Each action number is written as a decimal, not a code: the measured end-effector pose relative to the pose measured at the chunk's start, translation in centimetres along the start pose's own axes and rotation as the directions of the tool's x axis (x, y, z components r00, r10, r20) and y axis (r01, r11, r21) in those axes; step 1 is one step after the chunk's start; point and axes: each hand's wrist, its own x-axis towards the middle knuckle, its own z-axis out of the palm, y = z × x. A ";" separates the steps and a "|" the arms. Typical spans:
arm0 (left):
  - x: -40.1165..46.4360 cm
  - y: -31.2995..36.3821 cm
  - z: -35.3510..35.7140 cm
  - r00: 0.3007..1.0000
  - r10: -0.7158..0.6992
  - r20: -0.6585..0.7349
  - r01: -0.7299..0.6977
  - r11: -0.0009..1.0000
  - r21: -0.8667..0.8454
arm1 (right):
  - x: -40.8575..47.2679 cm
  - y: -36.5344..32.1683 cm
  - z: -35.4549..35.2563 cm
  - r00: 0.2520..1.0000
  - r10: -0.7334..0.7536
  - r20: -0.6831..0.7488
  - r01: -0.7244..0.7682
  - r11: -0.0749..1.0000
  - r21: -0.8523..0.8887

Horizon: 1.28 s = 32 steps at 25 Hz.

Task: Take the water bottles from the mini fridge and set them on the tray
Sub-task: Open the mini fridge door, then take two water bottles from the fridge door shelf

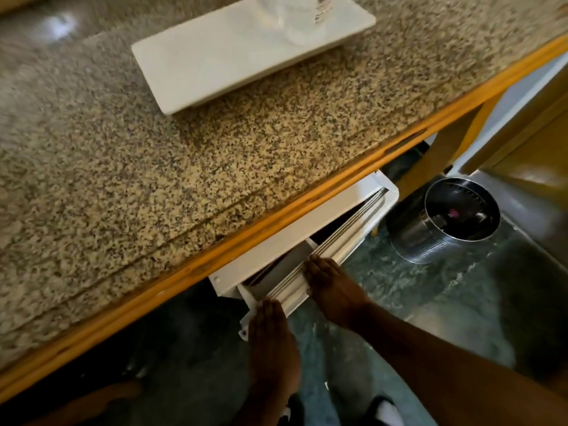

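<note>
Speckled granite counter [153,167] with an orange wooden edge fills most of the view, and at its far side sits the white tray [215,53], where a clear water bottle [302,16] already stands near the tray's right end, cut off by the top of the frame and blurred. Under the counter, the white mini fridge door [310,265] is ajar, leaving a narrow dark gap; no bottles can be made out inside. A perforated steel bin [451,222] stands on the green stone floor to the right, near the door's hinge side. Both hands lie flat against the door: the left hand [272,336] on its near corner, the right hand [333,290] just beside it on the top edge. The fingers of each are straight and together, neither curled nor gripping, only pressing on the panel and holding nothing. The risks, as I judge them: if the door is pushed closed now, any bottles left inside stay there and the task ends short; with flat palms and no real hold, the door could slip or swing, and fingertips resting at the seal could be pinched between door and cabinet.
</note>
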 end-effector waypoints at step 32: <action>16.8 19.6 16.6 0.844 0.455 0.283 -0.499 0.860 0.104 | -23.4 8.6 4.2 0.174 0.795 -0.581 -0.851 0.419 0.318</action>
